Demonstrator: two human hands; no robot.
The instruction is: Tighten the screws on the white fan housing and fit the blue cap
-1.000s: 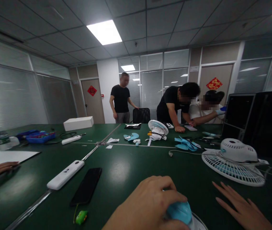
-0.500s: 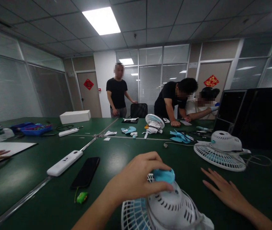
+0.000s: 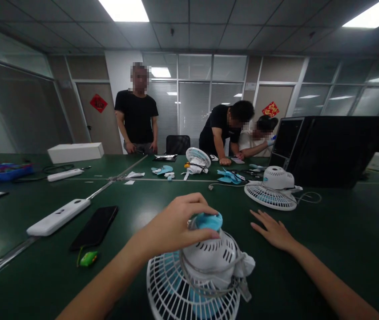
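A small white fan (image 3: 206,266) lies face down on the table in front of me, its grille beneath and its motor housing on top. A grey cord is wound around the housing. My left hand (image 3: 179,222) pinches a light-blue round cap (image 3: 209,221) between thumb and fingers at the top of the housing. Whether the cap is fastened there I cannot tell. My right hand (image 3: 274,230) rests flat on the table to the right of the fan, fingers spread, holding nothing.
A second fan (image 3: 272,191) lies face down beyond my right hand. Another fan (image 3: 198,161) and blue fan blades (image 3: 230,176) are farther back. A black phone (image 3: 95,226) and a white power strip (image 3: 59,217) lie left. A computer case (image 3: 326,151) stands right. Several people are across the table.
My view has turned right and shows more of the fan. The left hand stays on the blue cap. A standing person's hand has left the chair; another person's hand at far left is out of view.
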